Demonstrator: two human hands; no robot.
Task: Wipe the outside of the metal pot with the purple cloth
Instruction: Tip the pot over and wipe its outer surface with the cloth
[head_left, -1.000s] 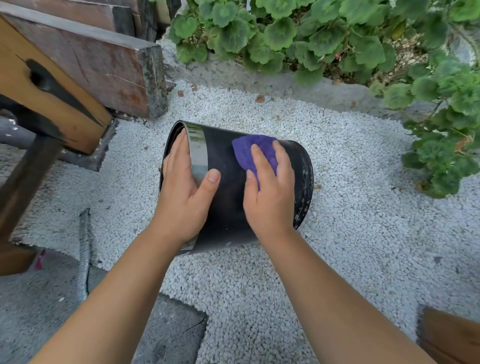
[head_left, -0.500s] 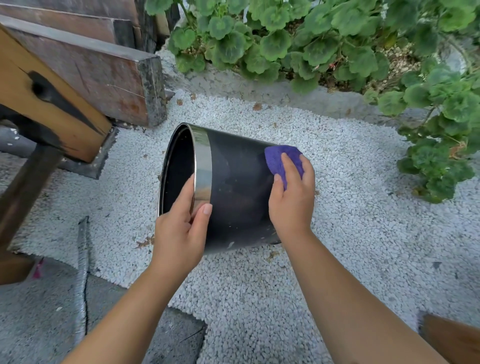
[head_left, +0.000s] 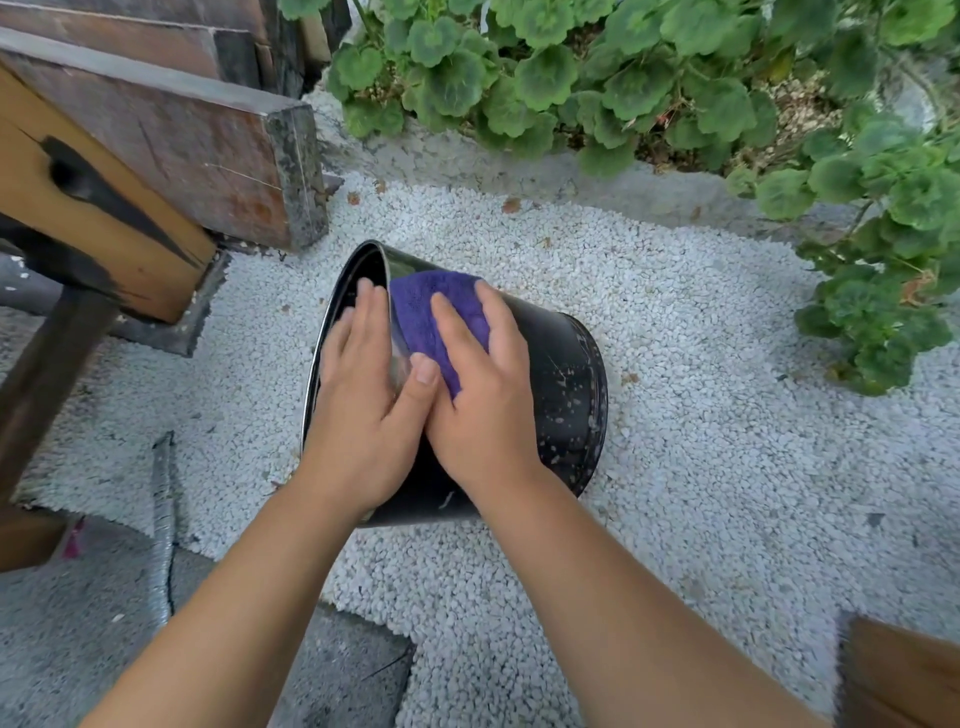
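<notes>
Wiping: right hand (head_left: 483, 415) presses the purple cloth (head_left: 434, 317) flat on the metal pot (head_left: 563, 384), fingers spread, just beside its rim.
Bracing: left hand (head_left: 358, 405) clasps that rim, fingers inside, thumb outside.
Pot: on its side on white gravel (head_left: 701, 441).
Left: specks near the pot's base; underside hidden; probably midway.
</notes>
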